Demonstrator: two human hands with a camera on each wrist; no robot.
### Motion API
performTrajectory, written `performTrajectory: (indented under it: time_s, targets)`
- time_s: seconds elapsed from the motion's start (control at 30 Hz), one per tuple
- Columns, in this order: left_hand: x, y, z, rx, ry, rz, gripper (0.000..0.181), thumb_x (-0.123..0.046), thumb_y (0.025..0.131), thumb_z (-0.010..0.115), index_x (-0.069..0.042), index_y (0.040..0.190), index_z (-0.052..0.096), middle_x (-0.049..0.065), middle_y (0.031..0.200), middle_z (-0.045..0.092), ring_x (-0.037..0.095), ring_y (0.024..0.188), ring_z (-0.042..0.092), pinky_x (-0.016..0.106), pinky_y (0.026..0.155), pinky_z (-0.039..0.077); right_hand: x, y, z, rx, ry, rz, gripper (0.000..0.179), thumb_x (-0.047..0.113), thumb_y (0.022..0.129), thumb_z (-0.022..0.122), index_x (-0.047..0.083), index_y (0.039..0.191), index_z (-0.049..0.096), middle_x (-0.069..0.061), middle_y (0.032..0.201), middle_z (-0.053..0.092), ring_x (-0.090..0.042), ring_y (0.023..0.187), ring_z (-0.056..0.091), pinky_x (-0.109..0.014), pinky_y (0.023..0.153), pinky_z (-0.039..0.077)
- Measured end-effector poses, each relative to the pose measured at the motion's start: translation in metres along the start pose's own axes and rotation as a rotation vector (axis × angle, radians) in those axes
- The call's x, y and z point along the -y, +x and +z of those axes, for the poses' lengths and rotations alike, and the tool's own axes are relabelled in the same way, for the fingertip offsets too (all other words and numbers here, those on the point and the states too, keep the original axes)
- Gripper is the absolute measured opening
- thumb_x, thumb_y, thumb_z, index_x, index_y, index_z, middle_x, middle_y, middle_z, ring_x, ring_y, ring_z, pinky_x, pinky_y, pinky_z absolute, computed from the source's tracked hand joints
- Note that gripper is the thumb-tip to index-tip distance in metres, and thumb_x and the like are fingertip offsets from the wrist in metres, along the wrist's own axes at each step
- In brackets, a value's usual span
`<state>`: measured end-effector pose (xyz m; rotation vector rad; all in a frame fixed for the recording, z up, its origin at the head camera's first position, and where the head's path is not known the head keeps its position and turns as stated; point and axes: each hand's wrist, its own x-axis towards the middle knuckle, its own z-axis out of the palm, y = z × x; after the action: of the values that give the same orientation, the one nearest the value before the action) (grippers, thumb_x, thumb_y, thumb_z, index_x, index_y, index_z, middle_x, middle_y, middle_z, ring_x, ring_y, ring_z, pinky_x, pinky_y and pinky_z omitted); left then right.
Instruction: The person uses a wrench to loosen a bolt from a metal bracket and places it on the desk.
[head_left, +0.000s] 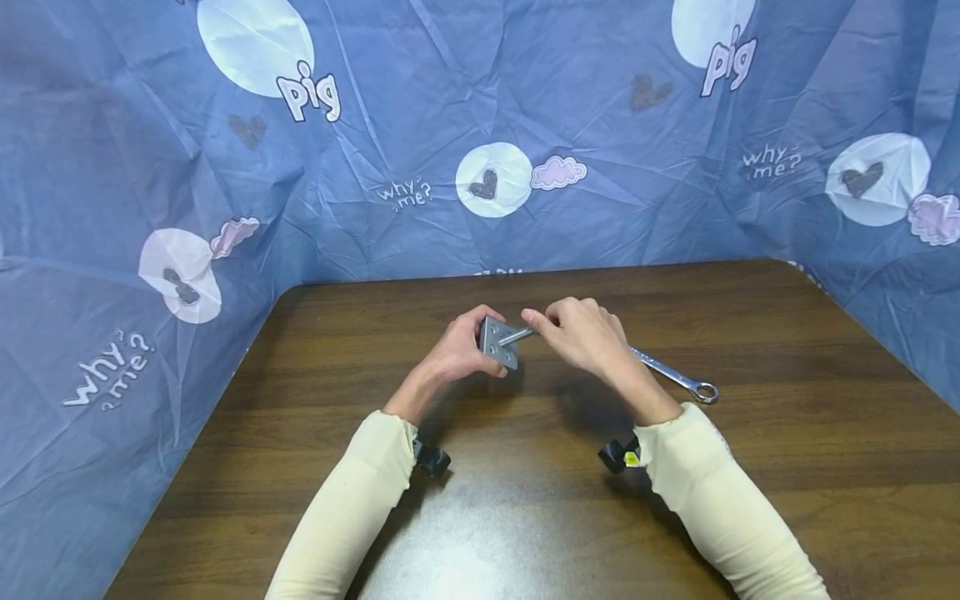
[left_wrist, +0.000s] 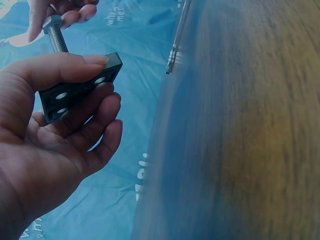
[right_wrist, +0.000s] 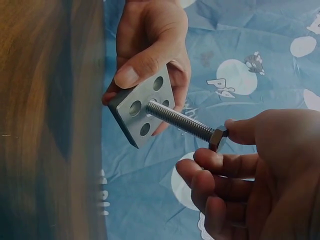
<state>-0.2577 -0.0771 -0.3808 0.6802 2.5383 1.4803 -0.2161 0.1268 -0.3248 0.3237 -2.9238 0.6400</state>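
Observation:
My left hand [head_left: 457,346] grips a square metal plate [right_wrist: 132,107] by its edges, thumb on one side and fingers on the other. Several round holes show in the plate's face. A long threaded hex bolt [right_wrist: 182,122] sticks out of the plate's middle hole, its tip end at the plate. My right hand [right_wrist: 265,165] pinches the bolt's hex head [right_wrist: 217,138] between thumb and forefinger, the other fingers loosely bent. In the left wrist view the bolt [left_wrist: 56,39] stands out behind the plate [left_wrist: 80,87], partly hidden by my left thumb.
A combination wrench [head_left: 678,379] lies on the brown wooden table [head_left: 525,517], right of my right hand, which hides part of it. A blue printed cloth [head_left: 420,100] hangs behind and beside the table. Black camera mounts [head_left: 432,458] sit at both wrists.

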Motion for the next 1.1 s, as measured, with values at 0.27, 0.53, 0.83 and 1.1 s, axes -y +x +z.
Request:
performTrajectory:
  time_s: [0.27,0.53,0.83,1.1]
  targets:
    - [-0.0004,0.0000,-0.0008,0.002,0.002,0.000,0.067,0.003,0.058,0.081,-0.007,0.118,0.054,0.015,0.099,0.068,0.016,0.081,0.061,0.024,0.072,0.049,0.0012,0.0003,-0.0029,-0.013,0.009,-0.045,0.038,0.052,0.090,0.058,0.018,0.080,0.070,0.003,0.065,0.057,-0.014,0.062,0.050,-0.029,0.049,0.036]
    - [-0.0005,-0.0009,-0.0017,0.004,0.003,-0.001,0.067,0.003,0.058,0.081,-0.007,0.118,0.054,0.016,0.100,0.068,0.016,0.081,0.061,0.024,0.072,0.049,0.0013,0.0004,-0.0043,-0.016,0.038,-0.121,0.023,0.039,0.088,0.067,0.017,0.091,0.072,0.003,0.079,0.071,-0.013,0.068,0.060,-0.031,0.058,0.044]
    - [0.0018,-0.0007,-0.0017,-0.004,-0.011,-0.006,0.067,0.003,0.059,0.081,-0.006,0.119,0.054,0.016,0.100,0.068,0.016,0.081,0.061,0.024,0.072,0.049,0.0015,-0.0017,-0.0037,-0.051,0.070,-0.208,0.017,0.021,0.083,0.074,0.020,0.100,0.072,-0.001,0.092,0.074,-0.019,0.079,0.065,-0.039,0.067,0.048]
    - [0.0008,-0.0003,-0.0023,-0.005,-0.015,-0.001,0.067,0.002,0.058,0.081,-0.005,0.119,0.054,0.016,0.097,0.069,0.014,0.078,0.061,0.024,0.070,0.049,0.0049,-0.0018,-0.0004,-0.131,0.081,-0.269,0.021,0.003,0.075,0.071,0.017,0.089,0.076,0.001,0.099,0.075,-0.019,0.080,0.065,-0.038,0.070,0.051]
